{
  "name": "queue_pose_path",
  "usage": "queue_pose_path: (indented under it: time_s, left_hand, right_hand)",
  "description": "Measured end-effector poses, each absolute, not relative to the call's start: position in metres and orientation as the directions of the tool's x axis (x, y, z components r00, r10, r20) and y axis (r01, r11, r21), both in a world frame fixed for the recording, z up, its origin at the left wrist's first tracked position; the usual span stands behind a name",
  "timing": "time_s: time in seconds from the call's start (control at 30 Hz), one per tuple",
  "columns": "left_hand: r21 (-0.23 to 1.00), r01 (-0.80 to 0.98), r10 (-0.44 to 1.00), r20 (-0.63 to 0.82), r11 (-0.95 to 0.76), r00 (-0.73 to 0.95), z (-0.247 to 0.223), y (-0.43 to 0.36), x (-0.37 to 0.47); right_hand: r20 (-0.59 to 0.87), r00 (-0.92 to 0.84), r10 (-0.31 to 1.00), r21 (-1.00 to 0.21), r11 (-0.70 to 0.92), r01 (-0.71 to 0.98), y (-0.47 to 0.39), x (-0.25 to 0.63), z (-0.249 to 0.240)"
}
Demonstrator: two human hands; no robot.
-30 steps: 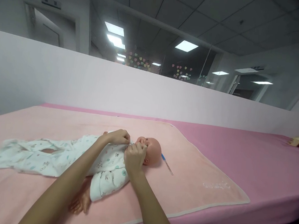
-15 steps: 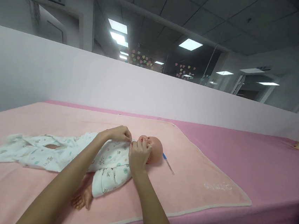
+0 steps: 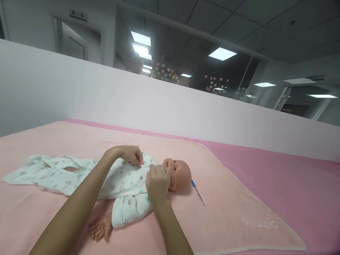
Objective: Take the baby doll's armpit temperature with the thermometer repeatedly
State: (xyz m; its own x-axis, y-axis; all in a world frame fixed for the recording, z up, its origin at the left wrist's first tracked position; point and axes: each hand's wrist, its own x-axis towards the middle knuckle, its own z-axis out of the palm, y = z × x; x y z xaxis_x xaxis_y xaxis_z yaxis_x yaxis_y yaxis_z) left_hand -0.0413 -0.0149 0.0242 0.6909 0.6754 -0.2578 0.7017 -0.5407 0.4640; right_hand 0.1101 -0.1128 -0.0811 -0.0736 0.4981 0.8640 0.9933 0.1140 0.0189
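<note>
A baby doll [image 3: 181, 176] lies on its back, head to the right, dressed in a white printed sleepsuit [image 3: 129, 179]. My left hand [image 3: 131, 155] is closed in a pinch on the front of the sleepsuit at the chest. Closer to the chin, my right hand [image 3: 157, 184] pinches the sleepsuit near its collar, hiding the neck. A small gap with a strip of the suit's front edge shows between the two hands. Whatever lies under the fingertips is too small to make out. The doll's bare hand [image 3: 101, 228] sticks out of the near sleeve.
A thin thermometer-like stick with a blue end [image 3: 198, 192] lies beside the doll's head. Beneath everything is a peach blanket [image 3: 241, 198] over a pink table cover [image 3: 273, 177]. A low white wall [image 3: 160, 106] runs behind, with glass above it.
My left hand has moved from right beside my right hand a little down the chest, opening a gap between them. My right hand stays at the collar. The view has shifted slightly.
</note>
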Motion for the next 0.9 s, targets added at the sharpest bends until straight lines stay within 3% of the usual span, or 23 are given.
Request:
queue_pose_path:
  time_s: [0.17, 0.47, 0.67, 0.9]
  left_hand:
    - [0.464, 0.703, 0.674, -0.263, -0.540, 0.691, 0.024, -0.016, -0.041]
    - [0.535, 0.658, 0.625, -0.279, -0.529, 0.729, 0.018, -0.014, -0.043]
    - [0.580, 0.618, 0.576, -0.289, -0.531, 0.765, 0.016, -0.011, -0.044]
    - [0.590, 0.601, 0.597, -0.236, -0.538, 0.767, 0.014, -0.011, -0.044]
  right_hand:
    - [0.821, -0.220, 0.526, 0.057, 0.308, 0.950, -0.106, 0.096, -0.081]
    - [0.760, 0.049, 0.649, -0.286, 0.265, 0.921, -0.099, 0.070, -0.073]
    - [0.705, 0.186, 0.684, -0.566, 0.385, 0.729, -0.098, 0.073, -0.082]
    - [0.694, 0.230, 0.682, -0.636, 0.431, 0.641, -0.101, 0.074, -0.082]
